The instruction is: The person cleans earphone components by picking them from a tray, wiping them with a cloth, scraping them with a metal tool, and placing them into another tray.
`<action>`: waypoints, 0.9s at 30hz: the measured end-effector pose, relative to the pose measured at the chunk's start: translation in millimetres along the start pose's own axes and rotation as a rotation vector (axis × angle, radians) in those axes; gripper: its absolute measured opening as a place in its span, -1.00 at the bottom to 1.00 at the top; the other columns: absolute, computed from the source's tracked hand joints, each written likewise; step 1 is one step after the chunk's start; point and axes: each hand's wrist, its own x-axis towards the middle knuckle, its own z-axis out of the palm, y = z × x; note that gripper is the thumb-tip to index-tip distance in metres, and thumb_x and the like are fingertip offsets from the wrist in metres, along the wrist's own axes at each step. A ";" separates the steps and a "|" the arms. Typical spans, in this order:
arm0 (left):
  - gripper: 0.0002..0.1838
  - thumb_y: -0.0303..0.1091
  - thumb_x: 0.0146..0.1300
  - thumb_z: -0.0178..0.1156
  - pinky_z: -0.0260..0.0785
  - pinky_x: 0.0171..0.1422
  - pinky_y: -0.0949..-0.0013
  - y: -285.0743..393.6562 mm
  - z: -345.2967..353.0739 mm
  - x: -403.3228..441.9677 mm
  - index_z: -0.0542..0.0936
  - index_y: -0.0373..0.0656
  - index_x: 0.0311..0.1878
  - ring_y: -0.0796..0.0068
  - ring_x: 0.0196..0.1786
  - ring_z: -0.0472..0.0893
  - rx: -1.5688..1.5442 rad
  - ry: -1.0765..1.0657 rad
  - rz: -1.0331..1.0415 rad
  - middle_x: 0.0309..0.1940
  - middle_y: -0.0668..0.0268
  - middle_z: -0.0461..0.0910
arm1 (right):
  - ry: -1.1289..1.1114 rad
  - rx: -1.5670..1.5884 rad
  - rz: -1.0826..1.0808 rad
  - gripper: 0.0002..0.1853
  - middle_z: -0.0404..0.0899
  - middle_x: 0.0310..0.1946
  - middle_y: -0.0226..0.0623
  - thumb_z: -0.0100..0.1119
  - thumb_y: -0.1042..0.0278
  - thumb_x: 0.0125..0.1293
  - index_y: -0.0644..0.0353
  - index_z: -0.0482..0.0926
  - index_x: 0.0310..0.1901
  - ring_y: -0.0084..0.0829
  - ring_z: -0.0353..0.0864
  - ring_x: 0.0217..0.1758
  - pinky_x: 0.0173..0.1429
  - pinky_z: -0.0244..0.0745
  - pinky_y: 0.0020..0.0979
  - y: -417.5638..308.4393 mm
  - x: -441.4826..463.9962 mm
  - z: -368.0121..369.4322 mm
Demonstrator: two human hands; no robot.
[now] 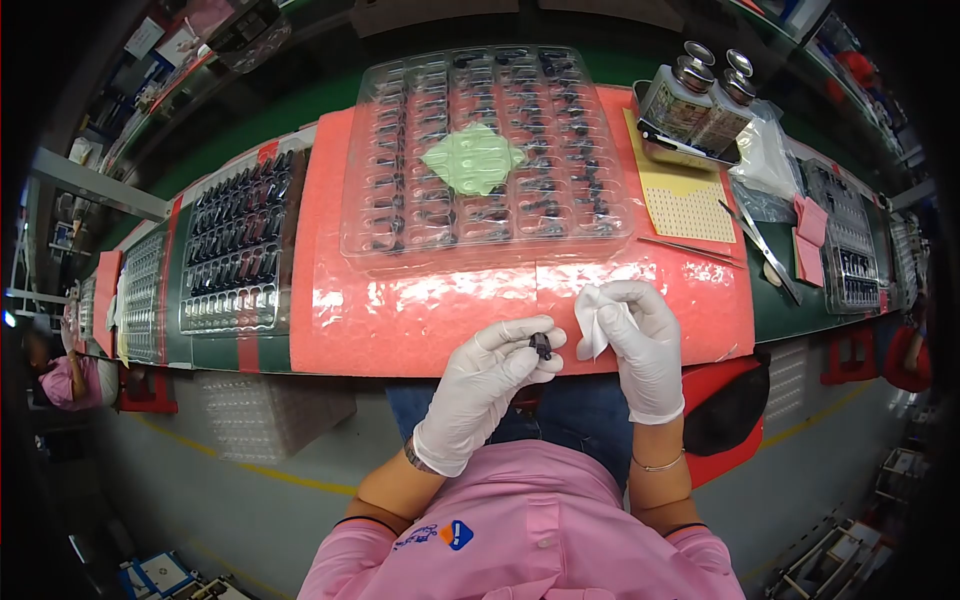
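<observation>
In white gloves, both my hands are raised over the front edge of the pink mat (420, 330). My left hand (490, 385) pinches a small black part (541, 345) between its fingertips. A folded white cloth (597, 322) is held in my right hand (642, 350), just right of the black part and apart from it. Beyond my hands lies a clear plastic tray (365, 240) with rows of small black parts. On top of that tray rests a green cloth (473, 160).
Two metal-capped bottles (690, 100) stand in a holder on a yellow dotted sheet (690, 205). Tweezers (690, 250) and scissors (765, 250) lie to the right. More filled trays (235, 250) sit left, others far right. Another person (75, 380) is at far left.
</observation>
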 end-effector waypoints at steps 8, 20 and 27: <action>-0.62 -0.43 0.22 0.06 0.39 0.05 0.44 0.9 -4.1 -2.1 0.32 -0.32 0.09 0.47 -0.09 0.52 0.019 0.010 0.051 -0.04 0.14 0.44 | -0.008 -0.036 -0.024 -0.84 0.50 -0.35 -0.22 0.06 0.45 0.21 0.31 0.40 -0.21 -0.53 0.46 -0.49 -0.41 0.44 -0.52 2.2 -1.5 1.8; -0.63 -0.42 0.22 0.06 0.40 0.03 0.34 6.1 -5.5 -2.6 0.32 -0.31 0.07 0.48 -0.10 0.51 0.046 0.061 0.106 -0.05 0.18 0.44 | 0.034 -0.105 -0.040 -0.83 0.48 -0.37 -0.26 0.10 0.46 0.18 0.29 0.41 -0.21 -0.56 0.43 -0.44 -0.35 0.41 -0.52 6.6 -3.8 5.9; -0.64 -0.42 0.22 0.06 0.41 0.03 0.35 6.5 -8.2 -1.1 0.33 -0.30 0.07 0.49 -0.10 0.51 0.034 0.043 0.100 -0.06 0.19 0.44 | 0.041 -0.119 -0.032 -0.81 0.47 -0.38 -0.31 0.14 0.45 0.16 0.29 0.41 -0.21 -0.57 0.41 -0.43 -0.28 0.38 -0.54 1.9 -6.0 12.3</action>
